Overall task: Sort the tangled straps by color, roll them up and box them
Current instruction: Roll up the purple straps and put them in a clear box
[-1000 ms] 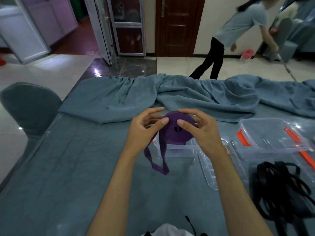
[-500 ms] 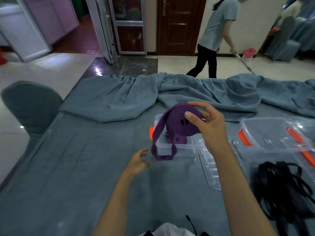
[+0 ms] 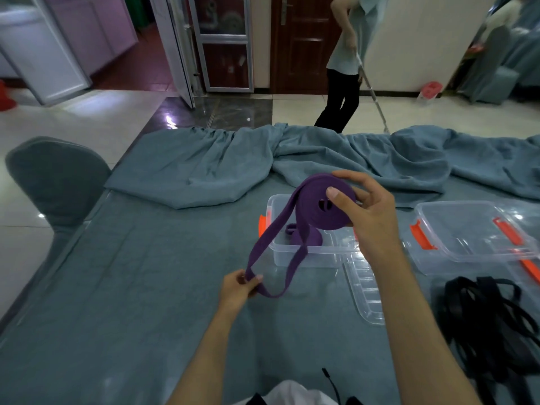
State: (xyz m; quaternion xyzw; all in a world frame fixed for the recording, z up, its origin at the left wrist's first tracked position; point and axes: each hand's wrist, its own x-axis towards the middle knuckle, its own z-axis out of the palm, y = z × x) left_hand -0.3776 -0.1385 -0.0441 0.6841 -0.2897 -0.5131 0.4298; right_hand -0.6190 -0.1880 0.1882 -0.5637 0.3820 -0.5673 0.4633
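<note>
Straps are what I am sorting, on a table spread with a blue-grey cloth that lies bunched in folds along its far edge. At my right, near the table's corner, a heap of tangled black straps lies on the cloth. Just beyond it sits a clear box with orange clips, and straight ahead of me stands another clear box with an orange clip at its left end; some purple strap lies inside it. A clear lid rests flat on the cloth between that box and the black heap. My right hand is raised above the middle box, its grip curled round a purple roll of strap, thumb pressed on the roll's face and fingers behind it. A loose purple tail runs from the roll down toward me, loops, and climbs back toward the box. My left hand is low, just above the cloth, and its grip pinches the bottom of that loop between thumb and fingers. Beyond the table a person stands on the tiled floor holding a long handle, and a covered chair stands at my left.
</note>
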